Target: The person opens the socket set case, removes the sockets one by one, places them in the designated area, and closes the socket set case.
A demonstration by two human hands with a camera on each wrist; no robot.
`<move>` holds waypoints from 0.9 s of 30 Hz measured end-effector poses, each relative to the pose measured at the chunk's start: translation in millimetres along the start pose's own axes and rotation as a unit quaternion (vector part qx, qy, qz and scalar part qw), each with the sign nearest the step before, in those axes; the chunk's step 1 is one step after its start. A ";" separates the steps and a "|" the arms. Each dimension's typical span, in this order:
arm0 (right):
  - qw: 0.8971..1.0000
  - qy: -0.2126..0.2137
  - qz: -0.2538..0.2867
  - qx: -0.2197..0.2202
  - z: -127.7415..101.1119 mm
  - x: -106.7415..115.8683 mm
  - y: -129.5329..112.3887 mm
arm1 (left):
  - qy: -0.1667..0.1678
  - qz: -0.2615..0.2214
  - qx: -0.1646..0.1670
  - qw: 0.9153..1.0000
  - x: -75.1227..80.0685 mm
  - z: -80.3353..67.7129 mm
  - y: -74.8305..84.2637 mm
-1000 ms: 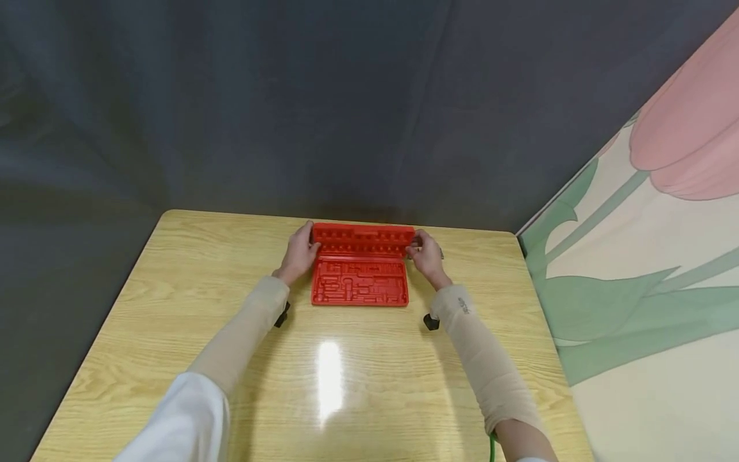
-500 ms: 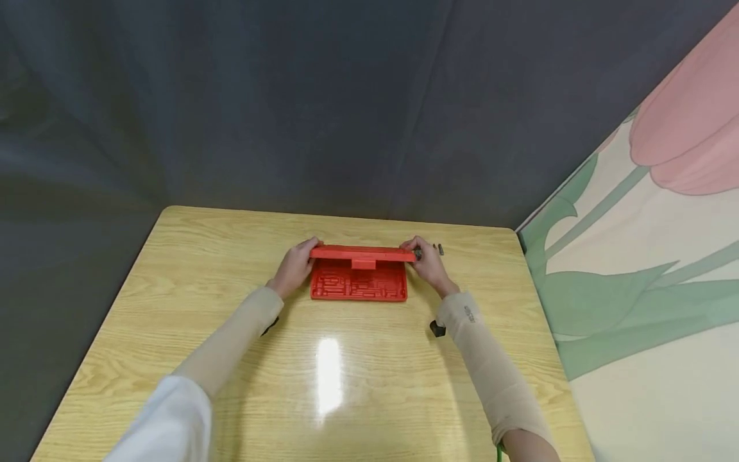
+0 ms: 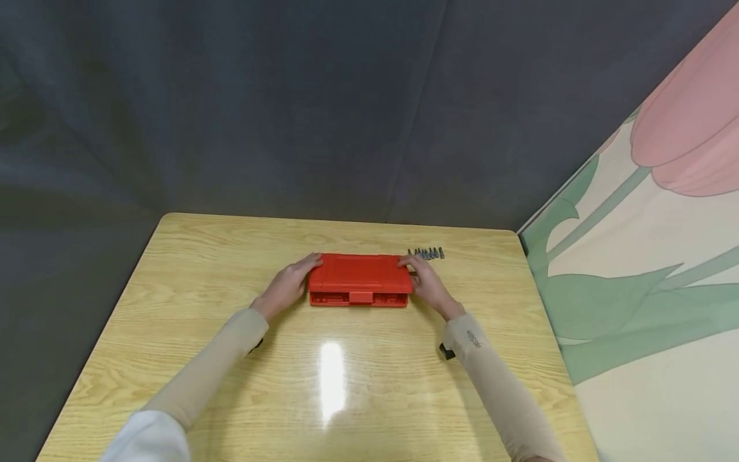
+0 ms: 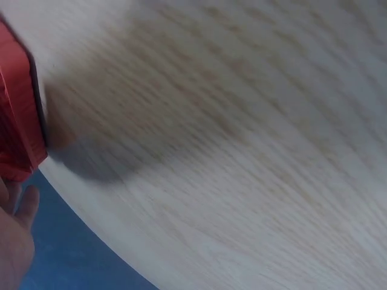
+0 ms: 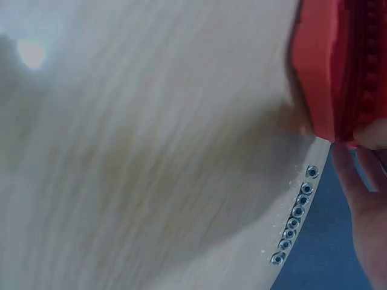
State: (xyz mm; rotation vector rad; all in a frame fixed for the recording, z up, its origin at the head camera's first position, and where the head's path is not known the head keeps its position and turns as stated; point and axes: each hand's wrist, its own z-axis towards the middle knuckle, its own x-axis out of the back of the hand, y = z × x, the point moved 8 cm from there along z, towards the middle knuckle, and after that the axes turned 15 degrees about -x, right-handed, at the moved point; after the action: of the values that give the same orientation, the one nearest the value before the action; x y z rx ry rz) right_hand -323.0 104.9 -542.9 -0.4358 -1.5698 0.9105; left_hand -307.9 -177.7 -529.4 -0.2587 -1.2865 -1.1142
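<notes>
A red plastic tool case (image 3: 360, 272) lies near the table's far side, its lid tilted low over the tray. A narrow gap along the front shows part of the moulded tray (image 3: 329, 299). The lid's left end is in the grip of my left hand (image 3: 283, 290), fingers over the top edge. At the opposite end, my right hand (image 3: 428, 286) holds the lid the same way, with its thumb by the side. In the right wrist view, the thumb and fingers of the right hand (image 5: 370, 220) are at the corner of the case (image 5: 317, 78).
Several small metal sockets (image 5: 297, 211) stand in a row near the table's far edge, just beyond my right hand. Behind the wooden table (image 3: 219, 256) hangs a dark curtain (image 3: 277, 128). A flower-patterned cloth (image 3: 646, 308) hangs at the right.
Both hands have swung the lid from upright down toward me, almost onto the tray. The row of sockets behind it has come into view.
</notes>
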 end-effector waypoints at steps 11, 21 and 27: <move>0.982 0.013 -0.186 -0.002 -21.5 -25.6 -17.1 | -0.039 0.076 0.029 0.996 -19.3 0.7 19.2; 0.972 0.017 -0.228 -0.061 -15.0 -57.4 -39.7 | -0.082 0.087 0.133 0.984 -47.5 14.4 19.0; 0.965 0.045 -0.258 -0.020 -11.4 -66.6 -37.7 | -0.099 0.130 0.132 0.978 -59.0 17.5 14.4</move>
State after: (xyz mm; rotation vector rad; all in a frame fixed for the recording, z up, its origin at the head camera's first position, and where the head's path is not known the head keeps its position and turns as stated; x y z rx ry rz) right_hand -289.4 37.0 -558.5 -0.0798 -1.5162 0.4513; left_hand -300.5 -128.1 -567.9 -0.3342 -1.5132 -0.6990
